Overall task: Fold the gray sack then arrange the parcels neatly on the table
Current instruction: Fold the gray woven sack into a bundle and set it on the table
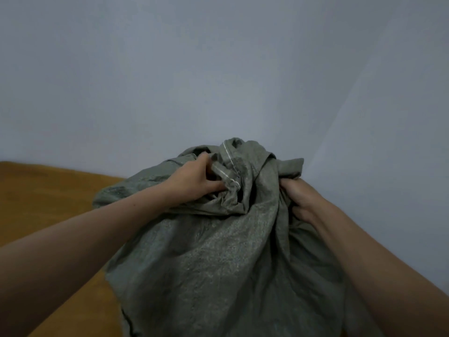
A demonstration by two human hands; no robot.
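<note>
The gray sack is a large crumpled bundle of woven fabric that fills the lower middle of the head view. Its top is bunched, with a pale stitched hem showing. My left hand grips the gathered fabric near the hem from the left. My right hand clutches a bunch of the fabric on the right side, its fingers partly buried in the folds. No parcels are in view; the sack hides whatever lies under it.
An orange-brown table surface shows at the left, below and behind the sack. A plain pale wall fills the upper half, with a corner line running down at the right.
</note>
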